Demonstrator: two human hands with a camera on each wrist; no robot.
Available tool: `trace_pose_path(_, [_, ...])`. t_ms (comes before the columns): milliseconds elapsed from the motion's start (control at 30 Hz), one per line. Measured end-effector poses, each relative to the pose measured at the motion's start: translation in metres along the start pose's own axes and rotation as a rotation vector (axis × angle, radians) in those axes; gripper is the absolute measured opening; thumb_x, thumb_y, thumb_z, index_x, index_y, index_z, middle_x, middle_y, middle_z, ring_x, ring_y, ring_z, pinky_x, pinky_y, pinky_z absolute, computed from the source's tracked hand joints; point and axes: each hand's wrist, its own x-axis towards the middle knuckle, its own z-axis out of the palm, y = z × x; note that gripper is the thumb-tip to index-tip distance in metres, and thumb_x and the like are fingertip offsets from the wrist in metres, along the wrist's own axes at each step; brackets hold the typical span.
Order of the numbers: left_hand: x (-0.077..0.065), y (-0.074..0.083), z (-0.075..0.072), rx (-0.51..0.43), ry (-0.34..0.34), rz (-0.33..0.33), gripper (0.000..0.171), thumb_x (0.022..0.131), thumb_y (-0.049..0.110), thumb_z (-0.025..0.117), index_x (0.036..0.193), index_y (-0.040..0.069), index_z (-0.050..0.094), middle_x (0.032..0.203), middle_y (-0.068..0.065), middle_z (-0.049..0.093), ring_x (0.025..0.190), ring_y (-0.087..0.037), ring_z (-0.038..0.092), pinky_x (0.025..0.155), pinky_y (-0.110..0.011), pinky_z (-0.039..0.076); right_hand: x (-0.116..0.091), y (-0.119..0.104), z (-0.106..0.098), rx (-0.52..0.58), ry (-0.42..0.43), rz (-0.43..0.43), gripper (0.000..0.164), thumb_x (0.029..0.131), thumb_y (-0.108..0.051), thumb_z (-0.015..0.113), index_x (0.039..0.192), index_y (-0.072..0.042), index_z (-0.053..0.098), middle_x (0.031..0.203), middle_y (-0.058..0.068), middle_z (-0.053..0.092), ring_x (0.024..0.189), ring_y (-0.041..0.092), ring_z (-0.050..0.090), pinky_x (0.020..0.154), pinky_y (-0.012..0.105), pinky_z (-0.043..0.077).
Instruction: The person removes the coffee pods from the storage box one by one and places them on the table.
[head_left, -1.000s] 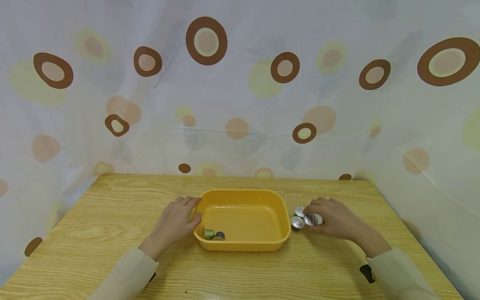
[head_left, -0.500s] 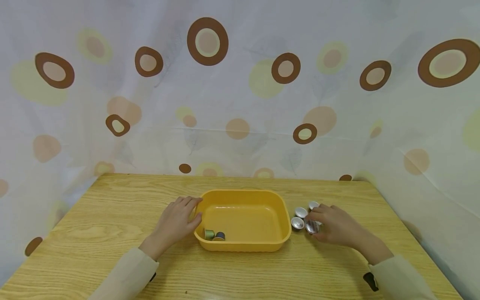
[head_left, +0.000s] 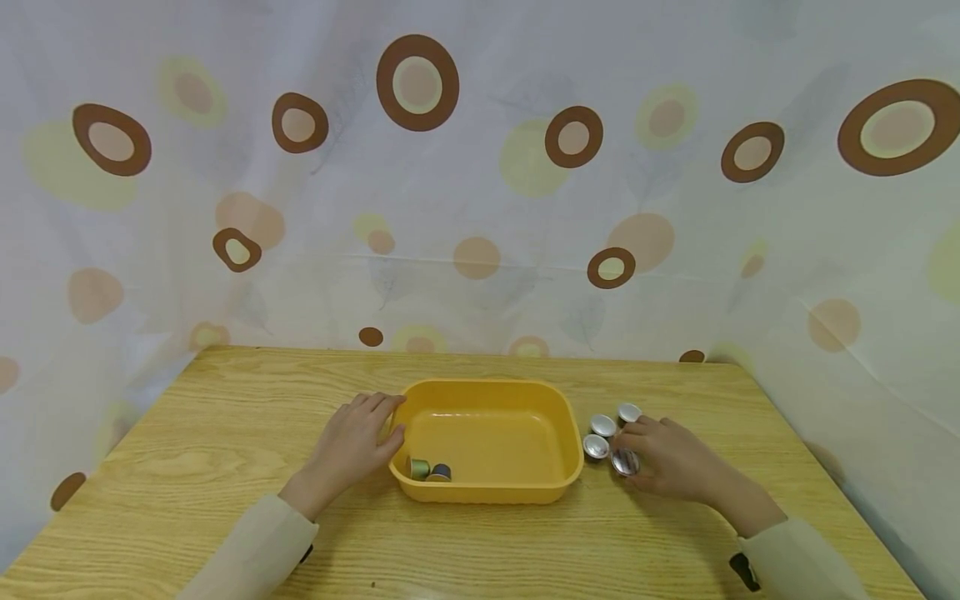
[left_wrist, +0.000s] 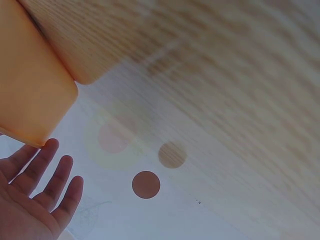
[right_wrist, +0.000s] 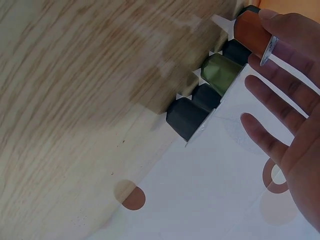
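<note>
My left hand (head_left: 354, 437) rests at the left end of the yellow plastic tub (head_left: 487, 493), thumb and index fingertip on its rim. The left wrist view shows the other fingers nearly straight beside the tub's corner (left_wrist: 35, 85). On the right, my right hand (head_left: 678, 462) pinches an orange-brown coffee capsule (right_wrist: 252, 32) between thumb and index finger, its shiny lid (head_left: 625, 462) facing up in the head view. Several more capsules stand lid up close by, including a green one (right_wrist: 220, 72) and a black one (right_wrist: 187, 120).
Inside the tub's near left corner lie a green capsule (head_left: 419, 469) and a dark blue one (head_left: 440, 472). All of this is on a wooden table (head_left: 480, 550), with a patterned cloth (head_left: 480, 183) hanging behind and along the sides.
My right hand has shifted slightly nearer to me, and the pinched capsule has moved nearer with it. A capsule at the back of the group has come into view. The left hand stays put.
</note>
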Motion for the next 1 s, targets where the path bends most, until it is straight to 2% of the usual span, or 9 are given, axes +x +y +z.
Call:
trace_pose_path(667, [0.0001,0.0002,-0.0007,0.007,-0.008,0.005,0.037,0.086,0.028,0.057,0.119,0.012,0.059,0.11,-0.003,0.063,0.1,-0.023,0.058,0.077,-0.039,0.05,-0.0031,-0.0008,0.0007,-0.02,0.008,-0.01,0.035,0.064,-0.022,0.08,0.096,-0.02,0.066,0.096,-0.008,0.062,0.091,0.016,0.057,0.067,0.038,0.047])
trace_pose_path(1000, [0.0001,-0.0009,0.0007,0.006,-0.006,0.01,0.037,0.086,0.029,0.057,0.119,0.012,0.059,0.109,-0.002,0.064,0.099,-0.023,0.058,0.077,-0.038,0.05,-0.0048,0.0,0.0027,-0.008,-0.033,0.006,0.039,0.064,-0.023,0.08,0.1,-0.018,0.064,0.099,-0.005,0.064,0.096,0.019,0.058,0.071,0.043,0.048])
